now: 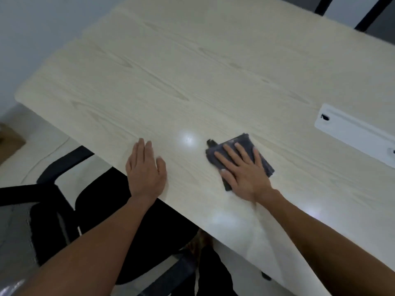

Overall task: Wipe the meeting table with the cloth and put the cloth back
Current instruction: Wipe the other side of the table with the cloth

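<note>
A folded dark grey cloth (245,142) lies flat on the pale wood-grain meeting table (192,82), near its front edge. My right hand (243,169) presses down on the cloth with straight, spread fingers and covers most of it. To the left, my left hand (146,169) rests flat on the bare tabletop at the front edge, fingers straight and together, a short way from the cloth.
A white cable-port cover (354,133) is set into the table at the right. A black office chair (64,201) stands under the front edge at the lower left. Dark frames (372,13) stand behind the table's far right corner.
</note>
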